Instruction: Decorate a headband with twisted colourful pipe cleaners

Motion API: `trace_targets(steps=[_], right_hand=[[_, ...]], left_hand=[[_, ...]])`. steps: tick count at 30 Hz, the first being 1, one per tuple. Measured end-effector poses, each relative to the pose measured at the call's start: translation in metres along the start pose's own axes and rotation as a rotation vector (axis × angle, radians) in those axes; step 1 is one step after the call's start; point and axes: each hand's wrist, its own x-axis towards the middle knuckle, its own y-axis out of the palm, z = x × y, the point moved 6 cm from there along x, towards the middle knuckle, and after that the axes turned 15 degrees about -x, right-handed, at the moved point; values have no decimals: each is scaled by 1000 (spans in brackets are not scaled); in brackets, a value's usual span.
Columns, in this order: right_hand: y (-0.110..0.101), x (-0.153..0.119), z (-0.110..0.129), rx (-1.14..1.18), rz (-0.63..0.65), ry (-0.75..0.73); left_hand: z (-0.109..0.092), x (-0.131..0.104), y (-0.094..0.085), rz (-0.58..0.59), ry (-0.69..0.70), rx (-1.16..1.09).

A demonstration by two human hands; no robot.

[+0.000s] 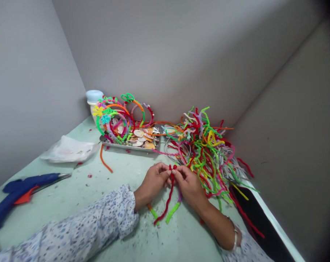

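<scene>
Left hand [155, 181] and right hand [190, 186] nearly meet — fingertips [168, 173] pinched, forearms [217, 221] angled inward

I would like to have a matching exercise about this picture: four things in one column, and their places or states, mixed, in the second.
Column 1
1. Red pipe cleaner at the centre
2. Glue gun
3. Metal tray
4. Lid

Column 2
A. Holds flat, shell-like pieces
B. Light blue, on top of a white container
C. Pinched by the left hand and the right hand
D. Lies at the far left, with an orange trigger

Pairs: 1-C, 2-D, 3-A, 4-B
</scene>
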Motion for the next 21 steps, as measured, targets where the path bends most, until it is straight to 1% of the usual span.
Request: trace_targets(steps=[9,16,21], right_hand=[[-4,-1,-1,56,-70,65],[-4,-2,5,-22,-98,29],[0,-3,6,10,-60,30]], left_hand=[[2,0,-2,-38,11,12],[2,0,-5,-52,53,36],[0,-2,-5,-76,69,38]])
